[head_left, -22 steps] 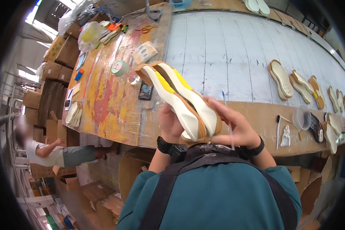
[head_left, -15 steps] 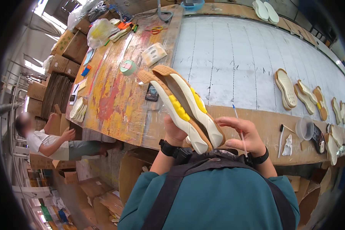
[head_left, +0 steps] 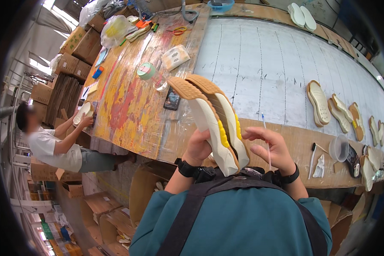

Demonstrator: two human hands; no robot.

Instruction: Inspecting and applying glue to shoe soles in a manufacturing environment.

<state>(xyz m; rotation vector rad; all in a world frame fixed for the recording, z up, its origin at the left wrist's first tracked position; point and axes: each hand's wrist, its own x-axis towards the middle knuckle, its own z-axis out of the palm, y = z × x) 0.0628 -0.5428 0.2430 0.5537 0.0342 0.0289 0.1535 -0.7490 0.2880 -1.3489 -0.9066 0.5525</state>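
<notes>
Workbench (head_left: 286, 64) spans view, paint-smeared wood at left, white sheet at right. Pair of shoe soles (head_left: 213, 119) raised over near edge, left hand (head_left: 198, 147) clamped on them. Right hand (head_left: 271, 147) beside soles, pinching thin brush (head_left: 265, 132).

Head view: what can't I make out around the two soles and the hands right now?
- Left hand: its fingers are hidden behind the pair of soles.
- Right hand: the thin white stick it pinches is too slim to identify.
- Heel ends of the soles: covered by the chest harness.
</notes>
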